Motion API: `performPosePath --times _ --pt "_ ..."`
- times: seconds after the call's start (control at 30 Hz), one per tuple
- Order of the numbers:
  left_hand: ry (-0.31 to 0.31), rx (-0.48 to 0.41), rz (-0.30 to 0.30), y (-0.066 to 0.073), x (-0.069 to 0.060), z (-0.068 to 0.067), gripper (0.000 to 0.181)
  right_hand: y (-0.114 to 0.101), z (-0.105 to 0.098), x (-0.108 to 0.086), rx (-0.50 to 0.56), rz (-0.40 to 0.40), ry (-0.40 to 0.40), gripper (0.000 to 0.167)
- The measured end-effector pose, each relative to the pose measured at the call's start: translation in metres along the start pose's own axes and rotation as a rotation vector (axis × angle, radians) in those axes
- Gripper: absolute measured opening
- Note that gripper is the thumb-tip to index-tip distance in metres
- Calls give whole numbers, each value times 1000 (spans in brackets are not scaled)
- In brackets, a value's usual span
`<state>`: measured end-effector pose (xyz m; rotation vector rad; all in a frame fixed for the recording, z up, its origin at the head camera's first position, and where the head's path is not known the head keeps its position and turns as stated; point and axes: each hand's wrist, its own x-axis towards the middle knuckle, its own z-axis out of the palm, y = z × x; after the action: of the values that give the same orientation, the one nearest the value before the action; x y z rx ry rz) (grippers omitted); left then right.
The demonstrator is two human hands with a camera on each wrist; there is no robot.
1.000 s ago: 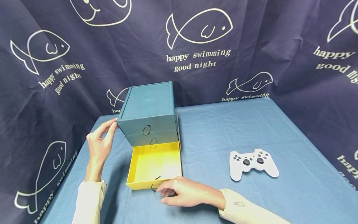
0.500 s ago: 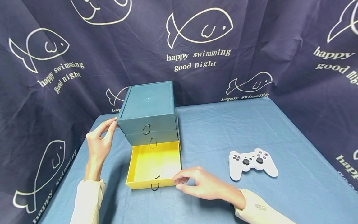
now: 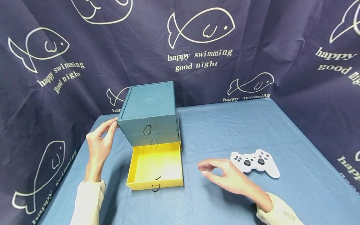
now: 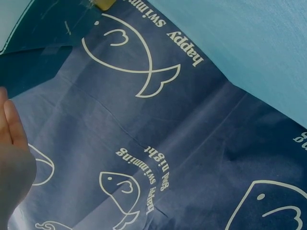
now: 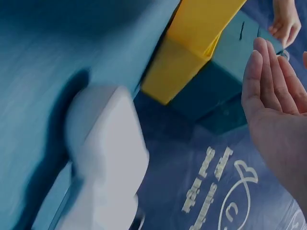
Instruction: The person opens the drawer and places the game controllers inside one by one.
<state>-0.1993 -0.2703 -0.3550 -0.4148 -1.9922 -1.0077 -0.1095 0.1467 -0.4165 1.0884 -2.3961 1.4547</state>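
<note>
A small drawer cabinet (image 3: pixel 147 100) stands left of centre in the head view, two teal tiers above a yellow drawer (image 3: pixel 157 162) that is pulled out. Black loop handles hang on the fronts; the yellow drawer's loop (image 3: pixel 156 188) is nearest me. My left hand (image 3: pixel 99 140) rests its fingertips against the cabinet's upper left front corner. Over the cloth, between the drawer and a white game controller (image 3: pixel 270 165), my right hand (image 3: pixel 230 176) hovers with loosely bent fingers and holds nothing. It partly covers the controller's left grip. The right wrist view shows the controller (image 5: pixel 110 158) close up, blurred.
Blue cloth (image 3: pixel 211 131) covers the table. Dark blue curtains (image 3: pixel 197 84) printed with white fish and lettering hang behind it and at both sides. A small dark mark (image 3: pixel 158 178) shows at the front inside the yellow drawer.
My right hand has left the yellow drawer's handle and moved right, toward the controller. The drawer stays pulled out. My left hand keeps its place at the cabinet corner.
</note>
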Motion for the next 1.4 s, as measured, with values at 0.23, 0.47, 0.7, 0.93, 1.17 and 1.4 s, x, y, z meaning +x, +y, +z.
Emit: performPosePath --times 0.23,0.47,0.7,0.93,1.17,1.4 --pt "0 -8 -16 2 0 0 22 3 -21 -18 -71 50 140 30" --pt "4 -5 -29 2 -2 1 23 8 -49 -38 -126 111 261 35" --pt "8 -7 -17 2 -1 1 23 10 -83 -57 -208 221 362 36" --pt "-1 -11 -31 2 -1 2 23 21 -105 -79 -229 303 396 35" --pt "7 -5 -44 -1 -2 3 23 33 -120 -99 -279 361 374 40" --pt "11 0 -28 0 -1 2 23 52 -130 -111 -273 336 310 52"
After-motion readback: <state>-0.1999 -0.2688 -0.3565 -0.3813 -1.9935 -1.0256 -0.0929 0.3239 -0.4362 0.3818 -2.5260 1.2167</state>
